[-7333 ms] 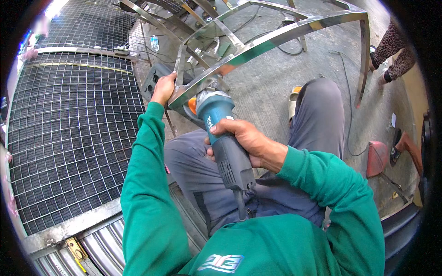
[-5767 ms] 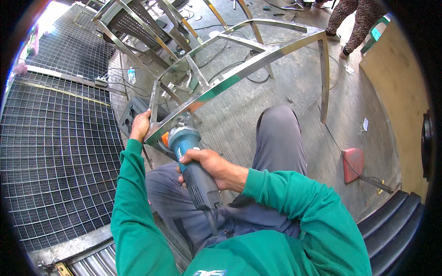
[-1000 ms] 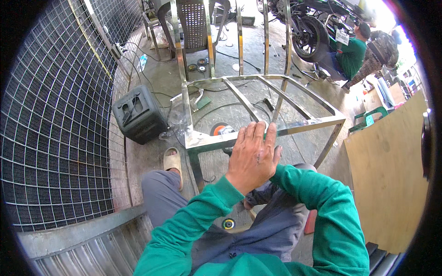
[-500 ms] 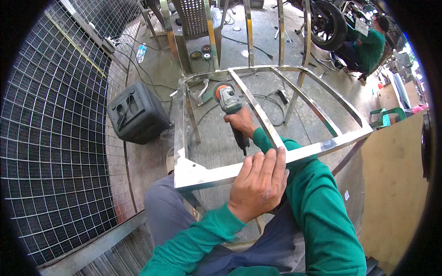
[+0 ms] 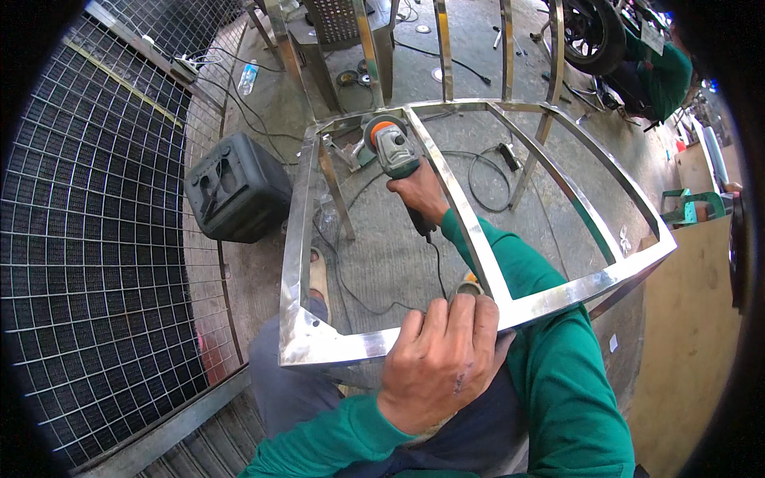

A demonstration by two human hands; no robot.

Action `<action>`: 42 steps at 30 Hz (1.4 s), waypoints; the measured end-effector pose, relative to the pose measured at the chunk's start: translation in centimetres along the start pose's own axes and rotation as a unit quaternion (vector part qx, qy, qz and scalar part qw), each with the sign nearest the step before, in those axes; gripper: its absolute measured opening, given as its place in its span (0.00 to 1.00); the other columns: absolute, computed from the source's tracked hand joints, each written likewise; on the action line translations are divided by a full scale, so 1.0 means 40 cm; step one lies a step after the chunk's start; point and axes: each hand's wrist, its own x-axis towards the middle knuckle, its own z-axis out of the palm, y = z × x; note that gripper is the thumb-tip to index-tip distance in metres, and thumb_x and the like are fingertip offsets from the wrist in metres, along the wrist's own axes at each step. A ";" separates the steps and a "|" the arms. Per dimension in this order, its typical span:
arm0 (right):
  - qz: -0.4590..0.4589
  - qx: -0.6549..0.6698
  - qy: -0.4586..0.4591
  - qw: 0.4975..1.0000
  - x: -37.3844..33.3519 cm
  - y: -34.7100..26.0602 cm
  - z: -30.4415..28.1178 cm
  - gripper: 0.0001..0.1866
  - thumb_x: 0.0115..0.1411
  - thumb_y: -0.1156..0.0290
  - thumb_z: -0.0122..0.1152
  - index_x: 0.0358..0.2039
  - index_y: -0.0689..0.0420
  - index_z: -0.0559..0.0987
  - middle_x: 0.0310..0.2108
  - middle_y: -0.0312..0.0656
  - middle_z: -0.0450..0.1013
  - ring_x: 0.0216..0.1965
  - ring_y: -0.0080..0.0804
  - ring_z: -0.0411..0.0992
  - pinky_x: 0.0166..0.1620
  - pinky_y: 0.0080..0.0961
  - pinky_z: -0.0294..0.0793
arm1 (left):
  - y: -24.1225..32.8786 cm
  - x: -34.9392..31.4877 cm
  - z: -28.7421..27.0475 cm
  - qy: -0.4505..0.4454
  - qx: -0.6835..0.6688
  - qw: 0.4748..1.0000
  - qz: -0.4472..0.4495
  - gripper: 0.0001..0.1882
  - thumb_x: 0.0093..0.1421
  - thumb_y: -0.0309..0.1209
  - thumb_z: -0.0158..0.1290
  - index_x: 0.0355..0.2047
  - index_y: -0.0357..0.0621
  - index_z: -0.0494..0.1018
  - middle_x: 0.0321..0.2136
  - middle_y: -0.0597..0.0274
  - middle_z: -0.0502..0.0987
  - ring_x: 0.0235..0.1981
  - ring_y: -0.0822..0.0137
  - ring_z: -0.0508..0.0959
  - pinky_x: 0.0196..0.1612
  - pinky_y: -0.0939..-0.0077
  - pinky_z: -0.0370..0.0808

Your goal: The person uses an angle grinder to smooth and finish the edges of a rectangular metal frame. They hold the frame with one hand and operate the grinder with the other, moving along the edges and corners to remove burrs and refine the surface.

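In front of me stands a shiny metal chair frame (image 5: 550, 301) with curved seat rails and tall back uprights. My left hand (image 5: 434, 370) is closed around its near rail, fingers curled over the top, close to where a middle rail joins. My right arm passes beneath the frame. Through the gap between the rails, my right hand (image 5: 421, 191) grips an angle grinder (image 5: 396, 155) by its body. The grinder's disc, with an orange centre, is up by the far rail; whether it touches the metal I cannot tell.
A dark boxy plastic container (image 5: 239, 191) and a wire mesh wall (image 5: 96, 239) stand left. Power cords (image 5: 478, 179) cross the floor. Beyond are a perforated-back chair (image 5: 335, 20), a bottle (image 5: 249, 76) and grinding discs. A person in green sits by a motorcycle wheel (image 5: 586, 36); a wooden board (image 5: 693, 334) is at right.
The frame's near rail has come closer to me, and my left fingers have gone from lying flat on it to curling over it. The grinder now sits nearer the far rail.
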 end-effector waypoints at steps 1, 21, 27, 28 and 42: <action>-0.002 0.001 -0.005 1.000 0.000 -0.004 -0.002 0.19 0.46 0.70 0.73 0.36 0.64 0.77 0.28 0.41 0.75 0.31 0.33 0.73 0.38 0.35 0.75 | -0.001 0.001 0.002 -0.001 0.006 1.000 0.003 0.22 0.55 0.48 0.66 0.36 0.43 0.75 0.26 0.64 0.69 0.25 0.64 0.70 0.28 0.67 0.62; 0.071 -0.044 0.008 0.996 0.032 0.008 0.032 0.21 0.43 0.68 0.75 0.38 0.64 0.81 0.29 0.43 0.80 0.31 0.31 0.78 0.38 0.32 0.78 | -0.008 -0.012 0.016 -0.027 0.076 0.997 0.019 0.21 0.46 0.40 0.67 0.37 0.47 0.74 0.26 0.67 0.66 0.26 0.67 0.71 0.28 0.68 0.63; 0.110 -0.016 -0.006 0.994 0.048 0.031 0.035 0.23 0.43 0.68 0.75 0.40 0.65 0.80 0.31 0.44 0.81 0.33 0.35 0.80 0.40 0.33 0.78 | -0.008 -0.014 0.020 -0.017 0.078 0.997 0.018 0.19 0.46 0.40 0.66 0.36 0.47 0.74 0.26 0.68 0.66 0.26 0.68 0.71 0.28 0.68 0.62; 0.119 -0.020 0.000 0.993 0.050 0.033 0.038 0.23 0.43 0.68 0.75 0.40 0.65 0.80 0.31 0.44 0.81 0.33 0.36 0.80 0.40 0.33 0.79 | -0.008 -0.014 0.021 -0.017 0.077 0.997 0.018 0.19 0.46 0.40 0.66 0.36 0.47 0.74 0.26 0.68 0.66 0.26 0.68 0.71 0.28 0.68 0.62; 0.099 -0.061 0.020 0.993 0.075 0.068 0.077 0.22 0.43 0.69 0.75 0.40 0.63 0.82 0.33 0.43 0.81 0.34 0.34 0.79 0.40 0.33 0.78 | -0.009 -0.011 0.025 0.002 0.087 0.996 0.024 0.13 0.52 0.37 0.61 0.35 0.47 0.74 0.24 0.69 0.65 0.25 0.69 0.70 0.27 0.69 0.61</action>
